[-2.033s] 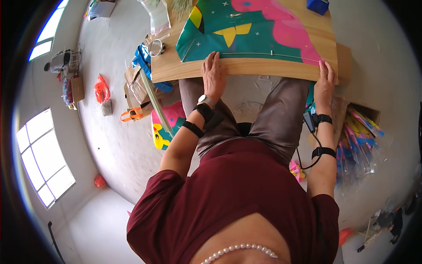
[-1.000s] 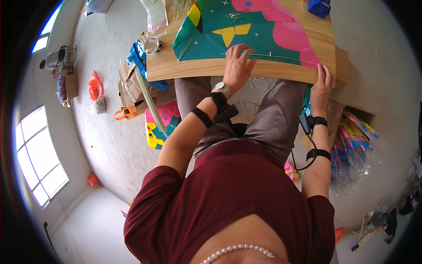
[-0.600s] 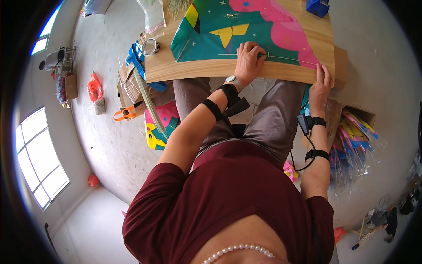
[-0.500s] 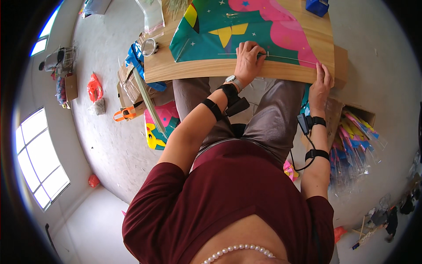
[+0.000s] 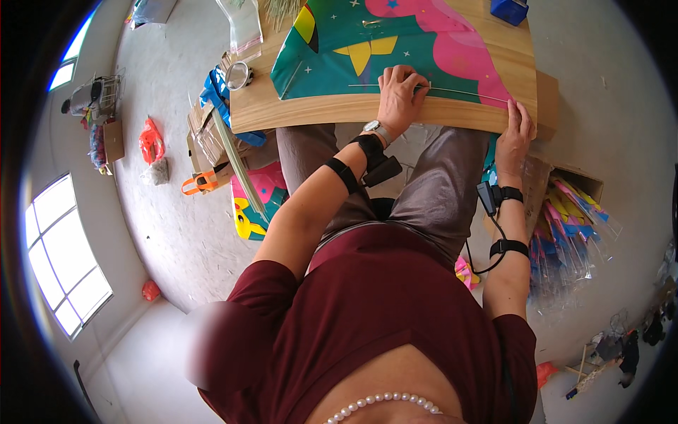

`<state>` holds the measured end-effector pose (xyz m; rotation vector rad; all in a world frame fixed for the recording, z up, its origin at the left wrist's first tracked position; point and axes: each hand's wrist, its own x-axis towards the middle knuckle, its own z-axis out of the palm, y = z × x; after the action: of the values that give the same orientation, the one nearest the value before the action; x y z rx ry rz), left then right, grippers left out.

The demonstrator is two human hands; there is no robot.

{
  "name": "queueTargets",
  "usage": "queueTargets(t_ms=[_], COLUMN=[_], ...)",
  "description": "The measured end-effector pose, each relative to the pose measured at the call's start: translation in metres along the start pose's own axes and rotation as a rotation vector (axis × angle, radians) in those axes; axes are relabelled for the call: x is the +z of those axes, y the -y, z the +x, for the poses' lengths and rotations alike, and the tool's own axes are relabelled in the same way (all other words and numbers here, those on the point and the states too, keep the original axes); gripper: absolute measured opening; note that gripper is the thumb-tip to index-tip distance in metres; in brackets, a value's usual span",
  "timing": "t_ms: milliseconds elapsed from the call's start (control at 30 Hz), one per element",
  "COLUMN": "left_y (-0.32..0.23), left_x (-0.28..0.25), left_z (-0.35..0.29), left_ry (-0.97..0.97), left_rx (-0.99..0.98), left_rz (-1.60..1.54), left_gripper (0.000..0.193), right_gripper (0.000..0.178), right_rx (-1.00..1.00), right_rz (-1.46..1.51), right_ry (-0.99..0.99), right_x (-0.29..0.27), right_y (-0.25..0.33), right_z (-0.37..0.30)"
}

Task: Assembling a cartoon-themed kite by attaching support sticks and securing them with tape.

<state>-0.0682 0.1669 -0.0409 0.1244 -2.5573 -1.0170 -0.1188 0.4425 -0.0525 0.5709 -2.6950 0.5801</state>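
Observation:
A green and pink printed sheet [image 5: 395, 60], which looks like thin kite cloth, lies on the wooden table [image 5: 318, 112]. Along its near edge runs a thin pale rod [image 5: 462, 92]. My left hand [image 5: 400, 99] rests on the sheet, its fingers closed on the rod near mid-length. At the rod's right end, by the sheet's pink corner, my right hand [image 5: 514, 138] has thumb and fingertips together on the rod tip. Whether the right fingers also grip the cloth cannot be made out.
A blue tape dispenser-like block [image 5: 509, 10] sits at the table's far right. A roll of clear tape [image 5: 239, 75] and a plastic bag [image 5: 244, 28] lie at the left. On the floor stand a carton of packed colourful pieces [image 5: 572, 212] and a bundle of long sticks [image 5: 236, 159].
Both hands keep almost the same place and hold. The sheet and rod show barely any shift. A blurred patch now covers part of my left sleeve.

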Motion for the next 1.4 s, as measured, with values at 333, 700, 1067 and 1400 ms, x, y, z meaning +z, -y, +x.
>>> queueTargets(t_ms=[333,700,1067,1400], left_y=[0.002,0.044,0.054,0.052], left_x=[-0.005,-0.081,-0.094,-0.095], left_z=[-0.004,-0.061,-0.074,-0.074], left_ry=[-0.004,-0.120,0.030,0.021], left_rx=[0.010,-0.081,-0.075,-0.074], left_rz=[0.032,0.347,0.432,0.430], left_gripper=[0.018,0.049,0.051,0.051], right_gripper=[0.056,0.058,0.063,0.062], right_rx=[-0.001,0.000,-0.005,-0.017], right_rz=[0.025,0.022,0.016,-0.032], right_ry=[0.005,0.010,0.047,0.039], right_x=[-0.001,-0.003,-0.006,-0.006], right_y=[0.002,0.004,0.006,0.006], right_z=[0.001,0.002,0.002,0.002])
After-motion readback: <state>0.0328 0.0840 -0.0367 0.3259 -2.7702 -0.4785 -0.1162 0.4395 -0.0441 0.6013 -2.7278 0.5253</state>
